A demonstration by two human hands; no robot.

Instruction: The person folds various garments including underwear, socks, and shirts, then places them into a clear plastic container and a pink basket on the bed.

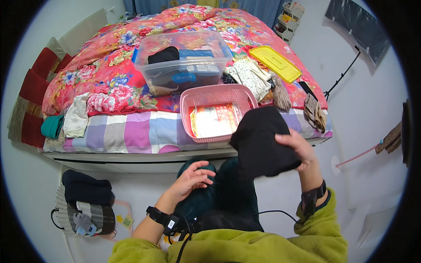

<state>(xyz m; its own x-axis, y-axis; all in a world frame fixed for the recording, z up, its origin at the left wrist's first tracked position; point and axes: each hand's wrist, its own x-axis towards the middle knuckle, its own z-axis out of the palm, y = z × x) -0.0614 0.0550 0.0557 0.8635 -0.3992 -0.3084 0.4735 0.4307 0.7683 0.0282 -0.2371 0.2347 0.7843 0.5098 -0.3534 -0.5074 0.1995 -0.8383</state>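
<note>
A folded black cloth (266, 143) hangs from my right hand (297, 148), its thumb on top and the other fingers hidden beneath. My left hand (194, 179) is above my knee, fingers apart, holding nothing. Past the cloth, a pink plastic basket (213, 89) sits at the bed's edge with a red and white printed packet (215, 120) inside. Behind it stands a clear plastic storage box (184, 67) containing folded dark and blue clothes. To its right lie a crumpled white patterned garment (251, 77) and a yellow plastic lid (275, 63).
At the bed's left edge lie a rolled teal cloth (52, 127) and a white cloth (76, 115). A striped cloth (314, 112) and a black phone-like object (308, 90) are at the right. A woven bag (105, 218) bearing dark clothing stands on the floor at left.
</note>
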